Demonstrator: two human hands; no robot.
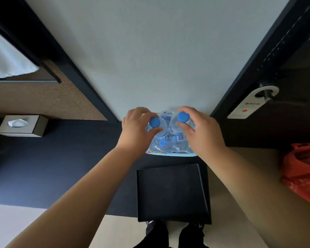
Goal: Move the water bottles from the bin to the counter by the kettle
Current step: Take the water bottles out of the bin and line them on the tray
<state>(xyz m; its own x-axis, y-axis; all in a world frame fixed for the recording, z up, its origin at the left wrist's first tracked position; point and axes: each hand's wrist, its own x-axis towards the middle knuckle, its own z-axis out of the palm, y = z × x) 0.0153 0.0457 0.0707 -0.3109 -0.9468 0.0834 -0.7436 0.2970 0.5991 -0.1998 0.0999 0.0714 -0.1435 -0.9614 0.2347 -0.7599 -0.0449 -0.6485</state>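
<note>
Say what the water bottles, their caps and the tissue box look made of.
Water bottles: clear plastic, glossy; labels and creases show through. Caps: opaque blue plastic, smooth, low sheen. Tissue box: grey cover with a dull metallic sheen, perhaps brushed metal or coated plastic; cannot tell which.

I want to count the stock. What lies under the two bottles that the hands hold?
A clear wrapped pack of more bottles lies under them, one blue cap showing. The left hand, right hand and held bottles cover the rest, so no count.

Tissue box (21,125) sits far left, orange plastic bag (304,174) slumps right, door hanger (249,106) dangles above it.
</note>
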